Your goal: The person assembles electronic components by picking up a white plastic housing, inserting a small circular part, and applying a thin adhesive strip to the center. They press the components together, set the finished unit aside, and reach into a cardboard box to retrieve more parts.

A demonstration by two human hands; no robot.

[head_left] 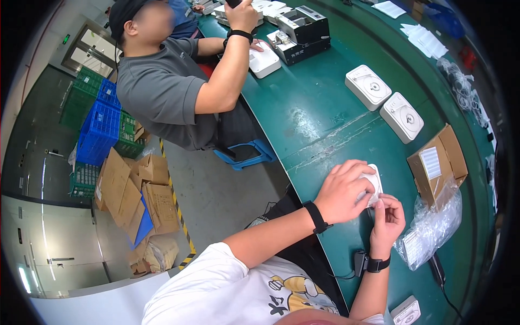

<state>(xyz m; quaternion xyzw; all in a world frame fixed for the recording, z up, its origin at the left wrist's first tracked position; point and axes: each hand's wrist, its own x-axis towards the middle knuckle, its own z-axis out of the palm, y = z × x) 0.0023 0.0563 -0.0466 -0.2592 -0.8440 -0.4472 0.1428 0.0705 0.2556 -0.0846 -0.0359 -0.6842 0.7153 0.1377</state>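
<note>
On the green bench in front of me lies a white, round-cornered device (374, 177), largely covered by my hands. My left hand (344, 190) is curled over it from the left, thumb and fingers gripping its body. At its near right edge, the fingertips of my right hand (389, 215) are pinched together; whatever is between them is too small or hidden to make out. Two similar white devices, a farther one (368, 86) and a nearer one (402, 117), rest beyond my hands, each with a round marking and coiled lines on its upper face.
Right of my hands stand an open cardboard box (439, 165) and a clear plastic bag (430, 233) with white pieces. A black corded tool (436, 270) lies nearby. Across the bench, a co-worker (168, 92) touches another white device (265, 60) beside a black machine (303, 35).
</note>
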